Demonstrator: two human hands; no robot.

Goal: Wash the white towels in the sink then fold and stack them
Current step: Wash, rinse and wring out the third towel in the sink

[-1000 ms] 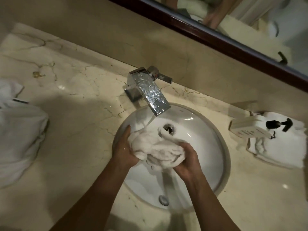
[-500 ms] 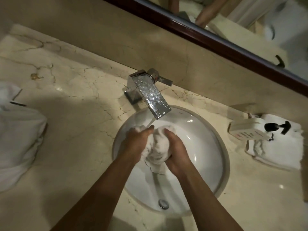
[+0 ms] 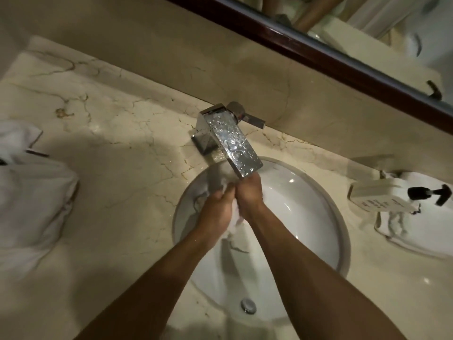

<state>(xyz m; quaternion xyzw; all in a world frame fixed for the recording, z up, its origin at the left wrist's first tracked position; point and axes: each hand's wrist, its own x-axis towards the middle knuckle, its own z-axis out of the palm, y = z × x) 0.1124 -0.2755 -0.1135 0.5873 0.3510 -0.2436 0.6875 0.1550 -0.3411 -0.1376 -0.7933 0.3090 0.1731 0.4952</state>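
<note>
Head view: left hand (image 3: 215, 212) and right hand (image 3: 250, 197) curl tightly around a bunched white towel (image 3: 234, 223) squeezed between them, over the sink (image 3: 318, 217), just under the faucet (image 3: 232, 141).

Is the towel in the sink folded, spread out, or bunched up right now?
Bunched up. The towel is squeezed between the left hand and right hand over the sink, below the faucet.

Open marble counter (image 3: 117, 182) left of the sink (image 3: 338, 231); faucet (image 3: 230, 143) overhanging its rear, soap dispenser (image 3: 382, 200) crowding right.
</note>
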